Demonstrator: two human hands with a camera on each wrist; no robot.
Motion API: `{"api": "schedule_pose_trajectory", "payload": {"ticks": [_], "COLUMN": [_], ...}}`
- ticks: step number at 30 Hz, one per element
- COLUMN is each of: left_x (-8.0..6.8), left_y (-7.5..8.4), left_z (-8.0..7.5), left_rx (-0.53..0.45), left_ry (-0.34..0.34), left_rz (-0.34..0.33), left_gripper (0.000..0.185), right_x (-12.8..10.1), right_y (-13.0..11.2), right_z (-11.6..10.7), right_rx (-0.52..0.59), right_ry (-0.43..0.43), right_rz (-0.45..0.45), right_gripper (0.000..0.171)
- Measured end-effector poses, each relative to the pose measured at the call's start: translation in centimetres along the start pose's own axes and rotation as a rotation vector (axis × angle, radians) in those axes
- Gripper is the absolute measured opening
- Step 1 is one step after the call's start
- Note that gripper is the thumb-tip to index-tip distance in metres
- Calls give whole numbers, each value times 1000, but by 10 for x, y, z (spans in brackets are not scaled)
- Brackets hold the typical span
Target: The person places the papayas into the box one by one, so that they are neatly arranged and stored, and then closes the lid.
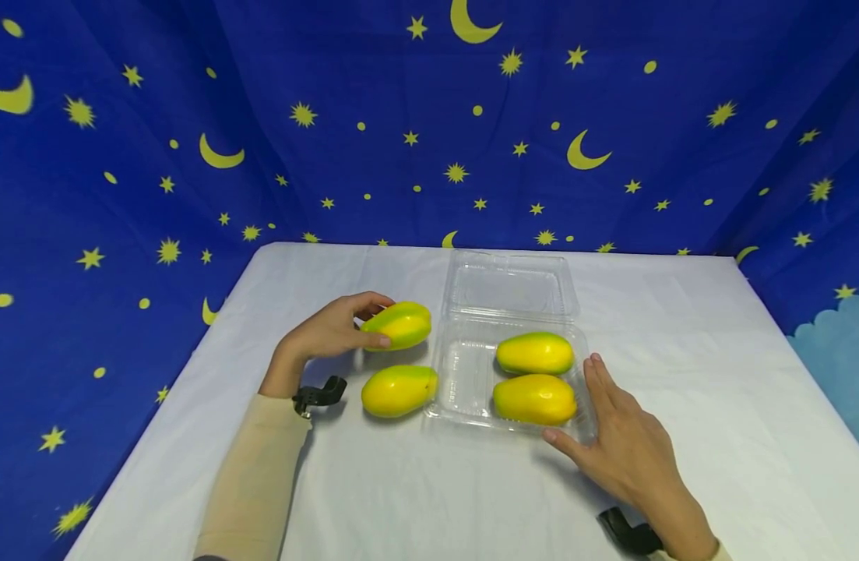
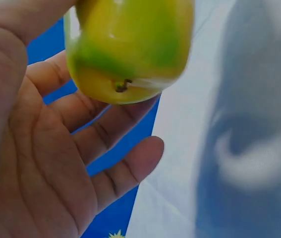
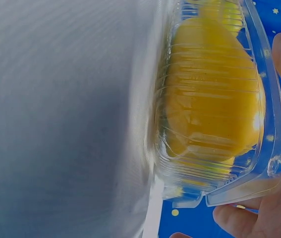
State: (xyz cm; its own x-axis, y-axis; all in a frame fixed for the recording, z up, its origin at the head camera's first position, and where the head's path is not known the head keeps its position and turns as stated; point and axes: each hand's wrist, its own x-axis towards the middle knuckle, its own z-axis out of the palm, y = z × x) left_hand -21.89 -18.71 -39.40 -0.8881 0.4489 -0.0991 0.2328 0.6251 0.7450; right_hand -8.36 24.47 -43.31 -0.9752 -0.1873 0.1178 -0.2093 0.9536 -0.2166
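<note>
My left hand [image 1: 350, 327] grips a yellow-green mango [image 1: 399, 324] just left of a clear plastic clamshell box [image 1: 464, 374], thumb on its near side and fingers over the top. In the left wrist view the mango's stem end [image 2: 130, 49] sits against my fingers [image 2: 105, 134]. A second mango [image 1: 399, 389] lies on the table in front of it. Two more mangoes [image 1: 535, 353] [image 1: 534, 399] lie in the box's right half. My right hand [image 1: 611, 425] rests flat with straight fingers against the box's right front corner [image 3: 266, 168], beside the near mango [image 3: 214, 104].
The box's lid [image 1: 509, 284] lies open flat behind the tray. A white cloth covers the table [image 1: 681, 366]. Blue drapes with yellow stars and moons [image 1: 429, 117] hang behind and on both sides. The table's left edge runs close to my left arm.
</note>
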Motion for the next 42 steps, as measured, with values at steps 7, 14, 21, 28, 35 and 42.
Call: {"api": "schedule_pose_trajectory", "payload": {"ticks": [7, 14, 21, 28, 35, 42], "left_x": [0, 3, 3, 1, -1, -3], "left_y": [6, 12, 21, 32, 41, 61], "left_z": [1, 4, 9, 17, 18, 20], "left_rx": [-31, -21, -3, 20, 65, 75], "left_ry": [26, 44, 74, 95, 106, 111], "left_rz": [48, 90, 133, 162, 185, 199], "left_gripper": [65, 63, 59, 60, 62, 63], "right_x": [-1, -1, 1, 0, 0, 0], "right_y": [1, 0, -2, -3, -3, -2], "right_z": [0, 0, -3, -4, -3, -4], "right_rx": [10, 11, 12, 11, -5, -15], "right_ry": [-5, 0, -8, -14, -10, -12], "right_rz": [4, 1, 2, 5, 2, 9], "right_gripper": [116, 115, 115, 116, 116, 116]}}
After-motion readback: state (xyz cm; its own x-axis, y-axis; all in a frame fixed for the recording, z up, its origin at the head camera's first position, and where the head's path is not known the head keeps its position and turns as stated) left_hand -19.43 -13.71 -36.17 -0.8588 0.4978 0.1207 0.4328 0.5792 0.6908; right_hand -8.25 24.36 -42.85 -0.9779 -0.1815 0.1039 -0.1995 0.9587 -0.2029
